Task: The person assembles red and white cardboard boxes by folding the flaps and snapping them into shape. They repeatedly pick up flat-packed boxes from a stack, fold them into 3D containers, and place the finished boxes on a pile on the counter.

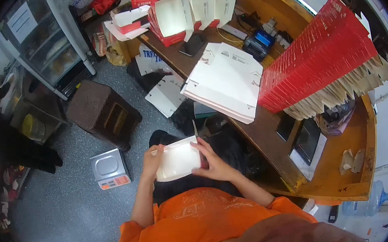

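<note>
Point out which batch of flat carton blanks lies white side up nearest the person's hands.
The fanned white stack at the table's near edge; the red row stands on edge farther right.

Counting here: two hands, left hand (151, 159) and right hand (213, 162), on one white folded box (178, 161). One digital scale (109, 168) lower left, one brown stool (103, 112), one water jug (366, 204) lower right, one long red carton row (319, 56) upper right.
</note>
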The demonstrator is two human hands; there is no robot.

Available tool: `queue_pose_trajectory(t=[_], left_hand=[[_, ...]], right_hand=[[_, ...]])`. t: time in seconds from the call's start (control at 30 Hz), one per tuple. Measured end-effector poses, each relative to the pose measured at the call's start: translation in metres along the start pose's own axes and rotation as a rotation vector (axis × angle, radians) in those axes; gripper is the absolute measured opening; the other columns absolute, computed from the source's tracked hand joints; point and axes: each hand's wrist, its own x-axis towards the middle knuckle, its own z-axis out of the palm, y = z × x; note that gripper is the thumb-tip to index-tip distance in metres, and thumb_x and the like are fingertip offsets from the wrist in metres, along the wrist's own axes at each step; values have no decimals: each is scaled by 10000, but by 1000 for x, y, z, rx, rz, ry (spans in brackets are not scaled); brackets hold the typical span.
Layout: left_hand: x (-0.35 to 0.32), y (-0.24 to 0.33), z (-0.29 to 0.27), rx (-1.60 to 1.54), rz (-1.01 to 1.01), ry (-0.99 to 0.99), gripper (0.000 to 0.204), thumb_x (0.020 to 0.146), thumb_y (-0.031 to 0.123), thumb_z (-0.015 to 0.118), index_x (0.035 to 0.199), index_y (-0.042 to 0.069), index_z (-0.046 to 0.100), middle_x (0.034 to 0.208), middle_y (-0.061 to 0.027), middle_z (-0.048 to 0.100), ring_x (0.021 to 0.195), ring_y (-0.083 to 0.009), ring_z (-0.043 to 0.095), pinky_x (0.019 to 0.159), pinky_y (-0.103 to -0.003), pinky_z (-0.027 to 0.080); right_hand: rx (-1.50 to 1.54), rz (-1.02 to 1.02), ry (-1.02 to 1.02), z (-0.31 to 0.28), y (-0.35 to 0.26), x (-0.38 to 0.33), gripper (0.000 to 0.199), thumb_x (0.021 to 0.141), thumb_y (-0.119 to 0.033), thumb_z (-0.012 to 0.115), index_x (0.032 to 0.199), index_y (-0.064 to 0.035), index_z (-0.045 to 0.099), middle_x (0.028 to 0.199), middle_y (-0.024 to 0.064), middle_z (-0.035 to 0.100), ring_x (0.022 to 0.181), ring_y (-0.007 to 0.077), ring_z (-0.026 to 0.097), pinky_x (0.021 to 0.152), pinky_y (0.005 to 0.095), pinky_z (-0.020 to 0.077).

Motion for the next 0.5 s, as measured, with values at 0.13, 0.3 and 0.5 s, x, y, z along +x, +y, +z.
queue_pose_trajectory(t=[0.13,0.3,0.5], left_hand=[[5,47,-22,-175,227,-289,408,1079,402,559,1160,23,688,1074,-70,709,976,-142,660,881,-300,536],[-29,172,-12,-460,530,-433,1021,942,841,216,1626,84,260,1658,-161,316,1510,-304,358,1224,-454,323],[-42,323,37,-263,1136,-646,765,1030,373,612,1600,63,206,1343,-167,532,1077,-247,647,928,-366,510]], right_hand=[[-83,-163,-33,-26,-50,8,921,778,-169,893,1555,-208,401,1629,223,102,1527,455,202,1212,547,316],[-406,-570,276,-125,-134,16,943,641,-413,927,1454,-218,491,1501,229,326,1404,447,360,1115,558,388],[-1006,-815,1376,-256,-309,-27,659,940,-371,733,1484,-79,502,1351,206,593,1323,335,551,1067,446,479]])
